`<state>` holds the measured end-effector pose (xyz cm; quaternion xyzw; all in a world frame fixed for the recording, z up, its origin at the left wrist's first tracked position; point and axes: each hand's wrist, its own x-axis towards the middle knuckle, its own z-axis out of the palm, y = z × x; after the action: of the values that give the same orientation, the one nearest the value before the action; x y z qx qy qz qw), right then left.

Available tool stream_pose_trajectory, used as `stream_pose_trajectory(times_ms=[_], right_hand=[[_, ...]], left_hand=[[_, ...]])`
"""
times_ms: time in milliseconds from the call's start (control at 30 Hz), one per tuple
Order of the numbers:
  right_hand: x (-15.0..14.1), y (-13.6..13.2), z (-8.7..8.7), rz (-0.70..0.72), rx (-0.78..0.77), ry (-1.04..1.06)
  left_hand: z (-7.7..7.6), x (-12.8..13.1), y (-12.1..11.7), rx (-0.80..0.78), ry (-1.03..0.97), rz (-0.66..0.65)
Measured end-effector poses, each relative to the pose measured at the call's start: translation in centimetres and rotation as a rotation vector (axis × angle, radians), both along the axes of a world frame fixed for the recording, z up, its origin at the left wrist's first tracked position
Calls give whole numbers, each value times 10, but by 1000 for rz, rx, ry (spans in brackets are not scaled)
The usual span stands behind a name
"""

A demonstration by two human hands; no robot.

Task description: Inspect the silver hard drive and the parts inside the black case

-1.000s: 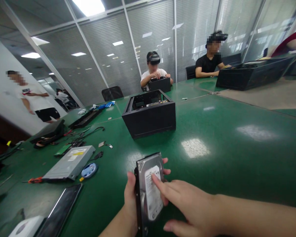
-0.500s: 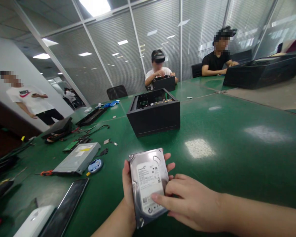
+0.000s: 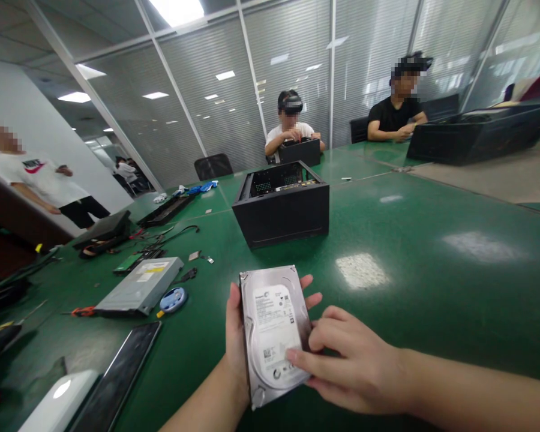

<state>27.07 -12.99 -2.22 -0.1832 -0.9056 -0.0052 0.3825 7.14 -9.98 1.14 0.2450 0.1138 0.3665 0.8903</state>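
Note:
A silver hard drive (image 3: 276,327) with a white label lies tilted in my left hand (image 3: 236,351). The left thumb runs along its left edge, and fingertips show past its right edge; the palm is hidden beneath. My right hand (image 3: 357,363) is at the drive's lower right edge. One finger rests on the lower part of the label, the thumb sits by the edge just below, and the other fingers are curled. Beyond the drive, a black computer case (image 3: 283,213) stands with its top uncovered on the green table (image 3: 414,288).
Left of my hands are a grey optical drive (image 3: 139,285), a blue round object (image 3: 173,300), a black phone-like slab (image 3: 119,375) and a white device (image 3: 60,402). Cables and small parts lie farther back. Two people sit across the table by other cases (image 3: 481,132); another person (image 3: 49,180) stands left.
The hard drive has shifted slightly right and tilted a little in my left hand. My right finger stays on the label. The standing person has moved left.

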Motion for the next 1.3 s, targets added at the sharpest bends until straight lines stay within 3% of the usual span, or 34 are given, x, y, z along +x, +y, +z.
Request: stream_pose_trajectory(times_ms=[167, 267, 367, 433, 500, 667, 833, 1300], right_hand=[[2, 11, -8, -105, -62, 74], [4, 20, -10, -147, -222, 119], [6, 26, -11, -139, -375, 209], [6, 28, -11, -128, -431, 245], [5, 27, -11, -116, -456, 251], [4, 24, -11, -124, -483, 213], [3, 26, -10, -132, -539, 220], [1, 33, -18, -120, -549, 266]], left_hand=[[4, -5, 5, 62, 208, 129], [6, -11, 14, 152, 507, 364], [4, -26, 32, 417, 934, 661], [-1, -40, 48, 707, 1266, 819], [-7, -56, 64, 880, 1613, 912], [-25, -83, 90, 844, 2062, 836], [-30, -86, 94, 870, 2382, 763], [-38, -96, 103, 814, 2482, 702]])
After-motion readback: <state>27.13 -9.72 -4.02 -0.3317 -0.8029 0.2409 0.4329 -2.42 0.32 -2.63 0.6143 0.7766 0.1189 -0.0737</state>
